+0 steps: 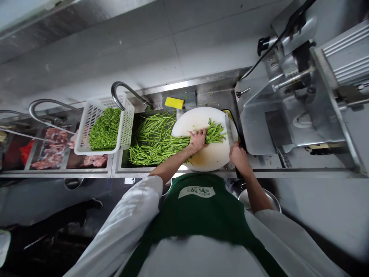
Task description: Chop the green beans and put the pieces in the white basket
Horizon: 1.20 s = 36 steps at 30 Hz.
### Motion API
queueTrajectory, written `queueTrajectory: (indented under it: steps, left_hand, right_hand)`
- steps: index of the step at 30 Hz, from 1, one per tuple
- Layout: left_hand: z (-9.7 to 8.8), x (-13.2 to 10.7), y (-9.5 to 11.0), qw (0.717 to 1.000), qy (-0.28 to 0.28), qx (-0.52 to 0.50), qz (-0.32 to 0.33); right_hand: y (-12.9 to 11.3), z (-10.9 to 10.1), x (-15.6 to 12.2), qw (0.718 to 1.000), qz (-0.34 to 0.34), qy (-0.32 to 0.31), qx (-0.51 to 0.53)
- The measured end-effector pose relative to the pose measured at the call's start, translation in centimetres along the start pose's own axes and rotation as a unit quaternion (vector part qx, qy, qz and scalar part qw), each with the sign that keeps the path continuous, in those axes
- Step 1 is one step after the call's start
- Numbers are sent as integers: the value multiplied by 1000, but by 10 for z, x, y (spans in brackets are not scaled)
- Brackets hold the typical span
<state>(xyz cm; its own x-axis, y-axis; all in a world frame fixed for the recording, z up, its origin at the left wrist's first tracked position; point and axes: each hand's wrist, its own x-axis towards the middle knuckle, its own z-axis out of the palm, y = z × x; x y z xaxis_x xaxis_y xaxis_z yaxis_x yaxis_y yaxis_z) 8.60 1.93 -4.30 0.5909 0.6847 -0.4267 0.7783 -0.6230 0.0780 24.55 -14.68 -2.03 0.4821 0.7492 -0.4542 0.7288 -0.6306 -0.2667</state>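
A round white cutting board (207, 156) lies over the right end of a steel sink. My left hand (197, 139) presses down on a bundle of long green stalks (215, 132) lying across the board, fingers curled over them. My right hand (236, 154) grips the handle of a cleaver (229, 130) whose blade stands upright at the cut ends of the bundle. More long green stalks (152, 138) fill the sink basin to the left of the board.
A white plastic basket (127, 127) of chopped greens (105, 129) rests on the sink edge under a curved tap (121, 90). Trays of raw meat (52, 150) sit further left. A yellow sponge (174, 102) lies behind the board. A metal slicing machine (296, 96) stands right.
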Motion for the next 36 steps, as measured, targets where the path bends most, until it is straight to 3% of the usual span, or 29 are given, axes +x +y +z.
queueTrajectory:
  steps: [5, 12, 18, 24, 26, 29, 32, 36]
  left_hand:
    - [6, -12, -1, 1000, -4, 8, -14]
    - [3, -30, -10, 998, -23, 11, -52]
    - [5, -36, -19, 997, -7, -12, -78]
    - [-17, -9, -28, 980, -81, -172, -56]
    - [-19, 3, -21, 976, -57, -199, -71]
    - [-8, 16, -2, 987, 5, -143, -71]
    - [8, 21, 11, 998, 53, -44, -13]
    - [17, 21, 9, 994, 64, 29, 80]
  right_hand:
    - [6, -14, -3, 1000, -9, -15, -24]
    - [-4, -39, -14, 997, -54, 16, -52]
    - [-15, -28, -5, 997, -30, -8, -77]
    - [-18, -13, -5, 996, -13, -16, -88]
    - [-19, -11, -5, 996, -7, -21, -82]
    - [-18, -9, -3, 997, -6, -23, -78]
    - [-16, -7, -2, 997, -14, -14, -75]
    - [-16, -2, -1, 997, -17, -11, -69]
